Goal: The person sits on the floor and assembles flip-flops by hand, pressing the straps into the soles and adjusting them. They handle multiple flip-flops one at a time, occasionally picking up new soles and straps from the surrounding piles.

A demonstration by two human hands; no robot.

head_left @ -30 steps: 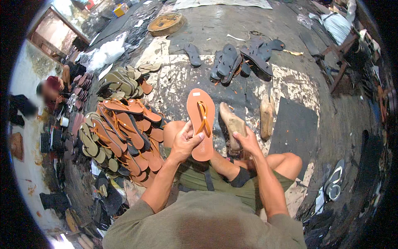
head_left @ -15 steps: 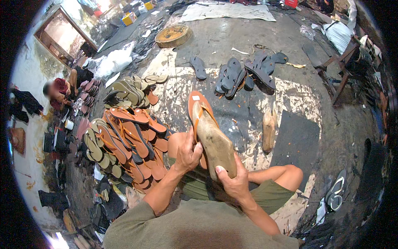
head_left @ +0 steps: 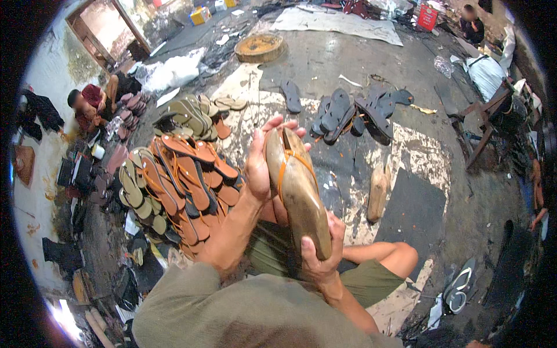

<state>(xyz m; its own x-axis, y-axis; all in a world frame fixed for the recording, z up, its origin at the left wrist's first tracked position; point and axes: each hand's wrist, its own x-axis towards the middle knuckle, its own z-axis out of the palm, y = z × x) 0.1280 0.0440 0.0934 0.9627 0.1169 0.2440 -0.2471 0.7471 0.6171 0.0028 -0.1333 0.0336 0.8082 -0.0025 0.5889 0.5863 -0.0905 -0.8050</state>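
Observation:
Over my lap I hold a worn wooden shoe last (head_left: 303, 200), its slotted toe end tilted away from me. An orange thong strap (head_left: 282, 177) wraps over its front part; any sole beneath is hidden. My left hand (head_left: 259, 168) cups the toe end from the left and below, with fingertips showing past the toe. Lower down, my right hand (head_left: 325, 250) grips the heel end, thumb on top. Just left of my left arm lies a pile of orange-brown sandals (head_left: 194, 177) with orange straps.
Olive sandals (head_left: 184, 118) lie beyond the pile. Dark soles (head_left: 336, 113) are heaped ahead, near a round wooden block (head_left: 260, 49). Another last (head_left: 378, 194) and a dark sheet (head_left: 411, 203) lie to the right. A person (head_left: 93, 107) sits far left, another (head_left: 471, 26) far right.
The last has turned upright in my grip, and the sandal's orange sole no longer shows past its toe. My left hand has moved from the strap's side up to the toe end.

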